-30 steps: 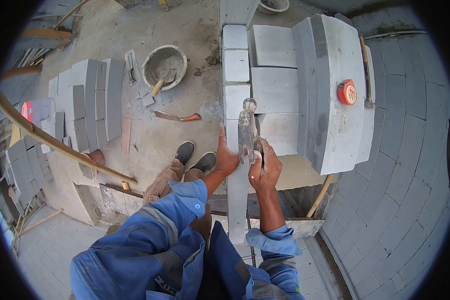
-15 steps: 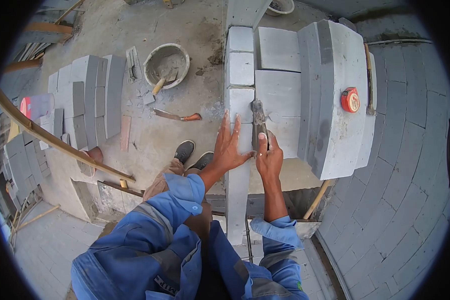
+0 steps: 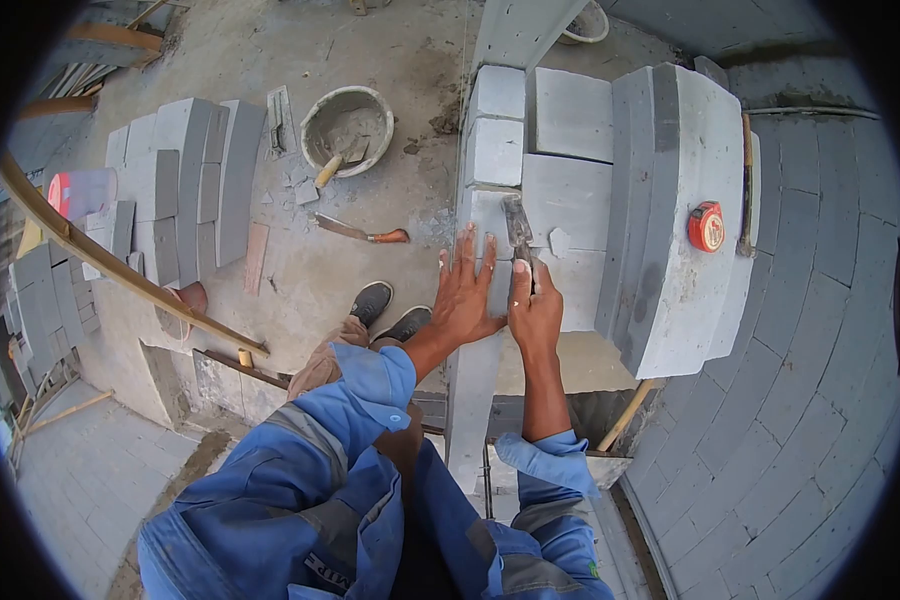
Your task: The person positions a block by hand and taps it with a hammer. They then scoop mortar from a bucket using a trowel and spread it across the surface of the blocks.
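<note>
Hammer (image 3: pixel 516 222) in right hand (image 3: pixel 537 312), wrapping closed fingers round its handle for control, holding its head at the near blocks' (image 3: pixel 490 207) edge. Pressing left hand (image 3: pixel 460 300) across them with fingers spread, seemingly for steadying.

Bare hands (image 3: pixel 498 305) at a narrow block wall (image 3: pixel 499 140), the right gripping a metal-headed tool (image 3: pixel 518 226).

Tape measure (image 3: pixel 706 227) on stacked blocks (image 3: pixel 686 305)
</note>
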`<control>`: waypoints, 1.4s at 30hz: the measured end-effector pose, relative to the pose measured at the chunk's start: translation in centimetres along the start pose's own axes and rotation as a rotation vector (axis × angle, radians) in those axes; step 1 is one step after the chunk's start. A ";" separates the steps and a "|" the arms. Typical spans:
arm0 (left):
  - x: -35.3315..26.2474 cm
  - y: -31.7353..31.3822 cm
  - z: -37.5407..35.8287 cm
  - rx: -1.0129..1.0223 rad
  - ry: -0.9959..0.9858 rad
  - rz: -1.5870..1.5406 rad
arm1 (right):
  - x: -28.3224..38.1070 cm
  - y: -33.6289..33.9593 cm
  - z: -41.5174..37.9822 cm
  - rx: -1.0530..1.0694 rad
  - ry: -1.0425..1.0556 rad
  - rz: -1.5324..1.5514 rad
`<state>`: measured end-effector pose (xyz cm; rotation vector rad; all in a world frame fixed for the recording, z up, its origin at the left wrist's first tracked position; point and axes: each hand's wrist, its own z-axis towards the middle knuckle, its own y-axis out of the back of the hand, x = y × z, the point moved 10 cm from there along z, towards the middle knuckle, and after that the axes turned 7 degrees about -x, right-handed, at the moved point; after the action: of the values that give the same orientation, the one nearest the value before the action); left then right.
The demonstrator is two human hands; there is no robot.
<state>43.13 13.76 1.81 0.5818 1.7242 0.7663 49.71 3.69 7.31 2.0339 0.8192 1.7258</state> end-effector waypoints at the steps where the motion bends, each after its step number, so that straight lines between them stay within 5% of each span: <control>1: 0.0 0.0 -0.1 0.000 0.002 -0.003 | -2.2 -0.9 -0.1 0.091 -0.175 -0.153; 6: 0.0 0.1 0.4 -0.027 -0.003 -0.004 | -1.2 -0.6 -1.3 0.078 -0.220 -0.025; 8: 0.0 0.3 0.3 -0.041 -0.002 -0.027 | 0.2 0.6 -1.5 -0.066 -0.002 0.098; 12: -0.1 0.3 0.0 -0.022 0.006 -0.025 | 0.2 0.6 -0.6 -0.149 0.111 0.116; 14: -0.2 0.4 0.3 -0.020 0.007 -0.006 | -2.3 -1.1 0.0 0.031 -0.130 -0.105; 32: 0.1 0.4 0.1 -0.148 -0.109 -0.211 | -8.8 3.2 -15.1 -0.173 -0.350 0.177; 40: 0.2 0.2 0.1 -0.185 -0.128 -0.213 | -4.4 3.0 -12.5 -0.220 0.103 0.101; 42: -0.2 0.6 -0.1 -0.220 -0.160 -0.233 | -6.1 1.6 -11.2 -0.124 -0.047 0.003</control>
<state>43.08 14.02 2.46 0.2782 1.5045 0.7117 38.52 -2.52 5.79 1.9870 0.6770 1.6799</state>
